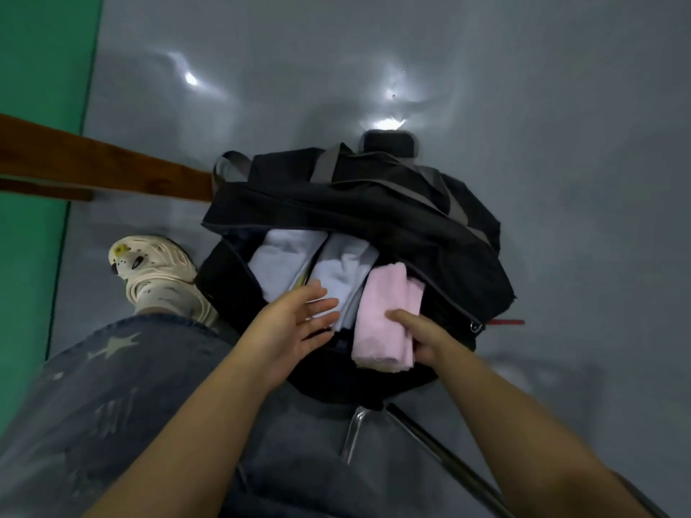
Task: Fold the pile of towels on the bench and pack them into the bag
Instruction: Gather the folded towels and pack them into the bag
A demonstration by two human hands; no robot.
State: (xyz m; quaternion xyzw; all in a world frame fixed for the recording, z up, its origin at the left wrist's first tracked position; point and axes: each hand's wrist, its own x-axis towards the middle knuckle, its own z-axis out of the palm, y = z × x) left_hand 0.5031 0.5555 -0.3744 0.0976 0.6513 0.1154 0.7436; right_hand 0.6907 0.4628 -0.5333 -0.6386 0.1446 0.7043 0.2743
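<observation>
A smooth, glossy grey floor (561,181) fills most of the view, streaked with white reflections, and a flat green band (33,106) runs along it far out to the left of the fingers. On it sits the black bag (374,203), soft matte fabric slumped into a rounded lump, with grey webbing straps (329,162) across its far side and its mouth gaping towards the person. A plank of reddish-brown wood, the bench (93,162), slants away beyond and left of the left fingertips.

Inside the bag's opening, just ahead of the left fingers, stand two folded white towels (291,256), smooth, flattened oblongs set side by side on edge. Right of them, the folded pink towel (381,315) is a fuzzy, thick slab with layered edges, partly lowered into the mouth.

The left hand (295,327) lies flat with its fingers straight and close together, the tips touching the nearer white towel. The right hand (422,338) grips the pink towel at its near right edge, thumb laid across the top face and the other fingers tucked out of sight beneath.

Left of the left wrist are a faded denim trouser leg (112,386) with pale star patches and a cream perforated clog (157,271). Below the wrists a slim metal rod (441,450) slants away.
</observation>
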